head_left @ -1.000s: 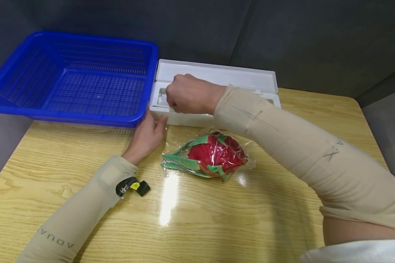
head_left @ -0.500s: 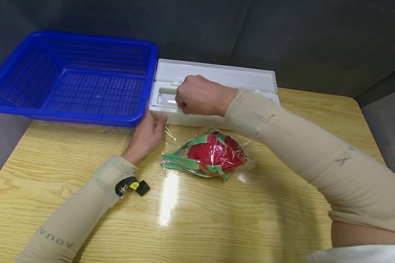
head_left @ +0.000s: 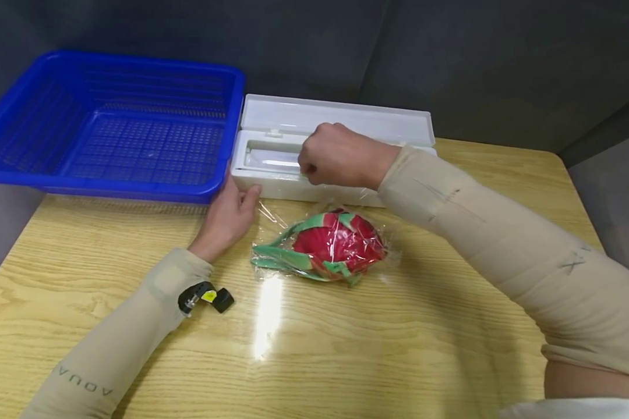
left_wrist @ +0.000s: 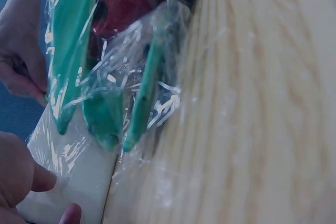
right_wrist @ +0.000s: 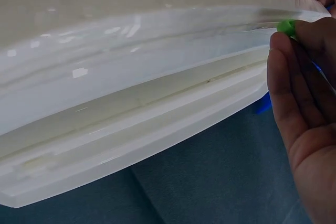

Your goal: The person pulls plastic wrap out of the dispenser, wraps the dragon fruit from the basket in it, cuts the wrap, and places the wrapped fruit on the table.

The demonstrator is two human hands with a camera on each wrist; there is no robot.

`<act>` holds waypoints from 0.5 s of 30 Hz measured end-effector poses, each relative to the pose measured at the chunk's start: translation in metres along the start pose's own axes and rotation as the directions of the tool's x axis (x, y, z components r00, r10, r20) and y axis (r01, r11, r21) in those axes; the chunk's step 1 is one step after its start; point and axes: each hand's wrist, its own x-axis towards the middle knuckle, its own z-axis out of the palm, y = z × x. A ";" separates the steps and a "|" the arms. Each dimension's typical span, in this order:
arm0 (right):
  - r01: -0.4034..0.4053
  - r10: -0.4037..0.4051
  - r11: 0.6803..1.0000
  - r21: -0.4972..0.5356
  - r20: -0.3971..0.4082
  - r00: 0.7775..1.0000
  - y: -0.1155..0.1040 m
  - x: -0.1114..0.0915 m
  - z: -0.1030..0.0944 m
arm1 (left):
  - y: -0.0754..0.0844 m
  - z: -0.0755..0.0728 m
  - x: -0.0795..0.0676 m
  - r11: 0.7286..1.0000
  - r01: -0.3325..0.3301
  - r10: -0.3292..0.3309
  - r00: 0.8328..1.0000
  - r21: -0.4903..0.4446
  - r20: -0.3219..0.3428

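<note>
A long white cling film dispenser [head_left: 283,187] lies across the table with its lid [head_left: 340,119] raised. My left hand [head_left: 225,218] holds its left end, thumb against the front wall. Over the middle of the box is my right hand [head_left: 340,156], which pinches a small green slider [right_wrist: 286,28] between thumb and fingertips, at the film's edge in the right wrist view. In front of the box lies a red and green dragon fruit [head_left: 340,244] with clear cling film over it. The film also stretches over the box front in the left wrist view.
A blue plastic basket [head_left: 136,189] stands at the back left, right beside the dispenser's left end. The wooden table [head_left: 346,349] ends at a dark partition [head_left: 477,70] behind. A black strap with a small device [head_left: 204,295] sits on my left wrist.
My right hand has moved rightward along the dispenser, from near its left end to about its middle. My left hand has kept its hold on the left end.
</note>
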 end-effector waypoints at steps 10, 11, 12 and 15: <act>-0.017 0.018 1.000 0.023 -0.024 1.000 0.009 -0.015 0.002 | -0.003 -0.007 -0.001 1.000 0.009 -0.009 1.000 0.004 -0.007; -0.018 0.019 1.000 0.026 -0.029 0.999 0.010 -0.017 0.002 | -0.004 -0.008 -0.001 1.000 0.003 -0.003 1.000 0.008 -0.011; -0.016 0.017 0.999 0.028 -0.037 0.999 0.012 -0.019 0.003 | -0.005 -0.008 0.000 1.000 -0.006 0.007 1.000 0.013 -0.017; -0.004 0.005 1.000 0.027 -0.058 0.998 0.015 -0.024 0.006 | -0.007 -0.008 0.001 0.999 -0.035 0.035 0.999 0.022 -0.034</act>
